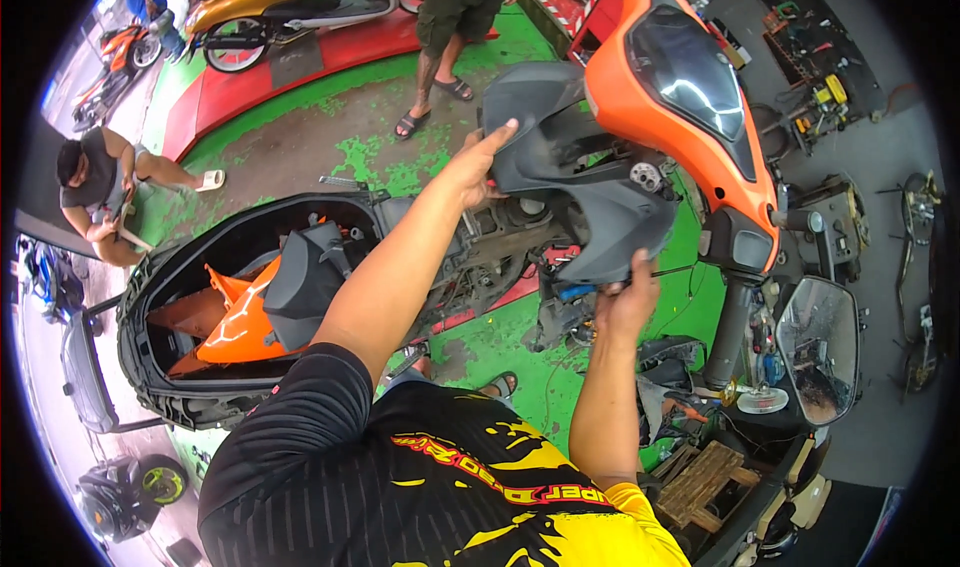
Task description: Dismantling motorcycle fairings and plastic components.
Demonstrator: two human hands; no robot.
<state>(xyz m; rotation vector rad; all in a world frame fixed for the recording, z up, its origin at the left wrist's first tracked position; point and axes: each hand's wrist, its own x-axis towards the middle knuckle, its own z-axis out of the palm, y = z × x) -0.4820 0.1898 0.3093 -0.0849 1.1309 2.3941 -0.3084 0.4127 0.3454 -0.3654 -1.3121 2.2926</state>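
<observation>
A dark grey plastic scooter fairing panel [625, 229] is held between my two hands, over the stripped middle of a scooter and behind its orange front cowl [655, 137]. My left hand [478, 170] grips the panel's far left edge, thumb on top. At its near edge, my right hand [628, 302] is closed, with the thumb along the side and the other fingers partly hidden beneath. Below the panel, the bare frame and wiring [490, 252] show. Left of my left arm is the open storage bin [135, 362], with loose orange panels [245, 312] and a dark grey piece [305, 287] in it.
A handlebar grip [728, 337] and mirror [822, 342] stick out at right. One person stands [450, 27] beyond the scooter; another sits [100, 192] at left. A wooden crate [705, 482] lies at lower right. Another scooter [290, 12] stands on a red ramp [240, 102].
</observation>
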